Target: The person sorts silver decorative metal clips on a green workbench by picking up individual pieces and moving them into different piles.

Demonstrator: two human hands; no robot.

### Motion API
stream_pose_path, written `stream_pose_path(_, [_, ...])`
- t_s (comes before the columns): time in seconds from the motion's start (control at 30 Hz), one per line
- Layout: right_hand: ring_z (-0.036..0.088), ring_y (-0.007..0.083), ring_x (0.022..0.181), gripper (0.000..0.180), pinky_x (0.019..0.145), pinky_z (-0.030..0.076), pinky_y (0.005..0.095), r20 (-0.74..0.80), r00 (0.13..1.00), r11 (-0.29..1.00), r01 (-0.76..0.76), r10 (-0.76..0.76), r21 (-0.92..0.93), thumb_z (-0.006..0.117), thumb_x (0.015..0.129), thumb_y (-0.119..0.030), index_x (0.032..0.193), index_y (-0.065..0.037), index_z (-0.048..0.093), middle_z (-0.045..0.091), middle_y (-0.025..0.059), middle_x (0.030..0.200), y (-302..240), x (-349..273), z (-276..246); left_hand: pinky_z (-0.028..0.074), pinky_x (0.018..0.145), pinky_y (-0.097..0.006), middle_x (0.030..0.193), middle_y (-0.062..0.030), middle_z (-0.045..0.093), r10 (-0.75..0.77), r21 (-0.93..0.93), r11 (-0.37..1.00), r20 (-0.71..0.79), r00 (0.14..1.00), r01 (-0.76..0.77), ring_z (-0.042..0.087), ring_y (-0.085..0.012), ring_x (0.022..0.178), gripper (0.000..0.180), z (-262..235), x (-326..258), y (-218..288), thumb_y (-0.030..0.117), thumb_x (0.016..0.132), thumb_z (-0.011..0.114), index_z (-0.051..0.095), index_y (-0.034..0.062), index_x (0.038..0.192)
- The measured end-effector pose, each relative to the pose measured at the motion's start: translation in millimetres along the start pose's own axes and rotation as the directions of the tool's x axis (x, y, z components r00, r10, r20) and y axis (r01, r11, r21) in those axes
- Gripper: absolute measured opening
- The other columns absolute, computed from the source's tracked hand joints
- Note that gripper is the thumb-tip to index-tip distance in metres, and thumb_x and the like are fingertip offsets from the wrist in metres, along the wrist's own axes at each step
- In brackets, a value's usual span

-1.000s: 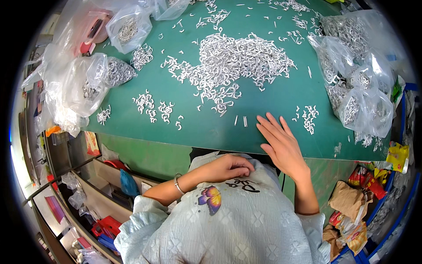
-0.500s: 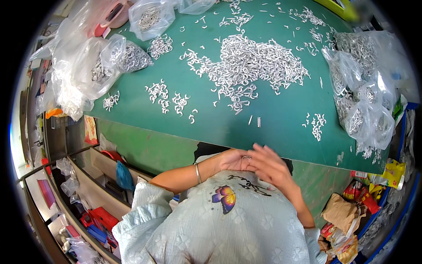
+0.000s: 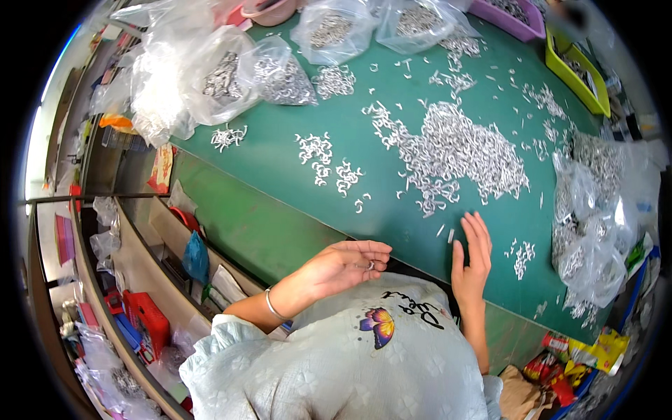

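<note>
The left hand (image 3: 343, 266) hovers at the near edge of the green table (image 3: 280, 175), its fingers curled around what looks like a small silver metal piece (image 3: 369, 265), though it is too tiny to be sure. The right hand (image 3: 472, 255) lies flat and spread on the table, holding nothing, just near two loose pieces (image 3: 445, 233). Farther off sits a large heap of silver pieces (image 3: 455, 150). Clear bags of pieces (image 3: 595, 231) stand at the right and others (image 3: 210, 77) at the far left.
</note>
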State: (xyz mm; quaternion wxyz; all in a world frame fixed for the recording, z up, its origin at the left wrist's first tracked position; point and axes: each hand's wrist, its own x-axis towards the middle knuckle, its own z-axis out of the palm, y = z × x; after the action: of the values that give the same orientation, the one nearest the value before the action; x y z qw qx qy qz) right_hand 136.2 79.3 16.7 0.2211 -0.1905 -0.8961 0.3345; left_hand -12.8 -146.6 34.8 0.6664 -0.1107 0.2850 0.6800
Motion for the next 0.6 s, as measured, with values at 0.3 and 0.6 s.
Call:
stream_pose_path(0.3, [0.053,0.034,0.123,0.032,0.105,0.039,0.0407,-0.135,0.986,0.995,-0.098,0.102,0.036,0.053,0.09,0.004,0.121,0.004,0.06,0.059,0.0178,0.126,11.2,-3.8,5.3,0.049,0.094,-0.034,0.111,-0.0124,0.061,0.28,-0.017,0.958,-0.18,0.943,-0.288,0.059,-0.0204,0.103,0.031,6.3,23.6,36.6,0.007,0.1,0.047,0.054,-0.0098,0.124])
stream_pose_path(0.6, [0.055,0.0355,0.119,0.024,0.099,0.043,0.0424,-0.165,0.98,0.994,-0.1,0.108,0.052,0.052,0.089,0.005,0.11,0.006,0.064,0.061,0.0175,0.121,13.4,-3.3,4.9,0.053,0.09,-0.031,0.107,-0.0142,0.066,0.579,0.244,0.814,-0.268,0.77,-0.527,0.064,-0.0199,0.096,0.03,-13.4,23.2,52.4,-0.002,0.095,0.047,0.056,-0.0099,0.122])
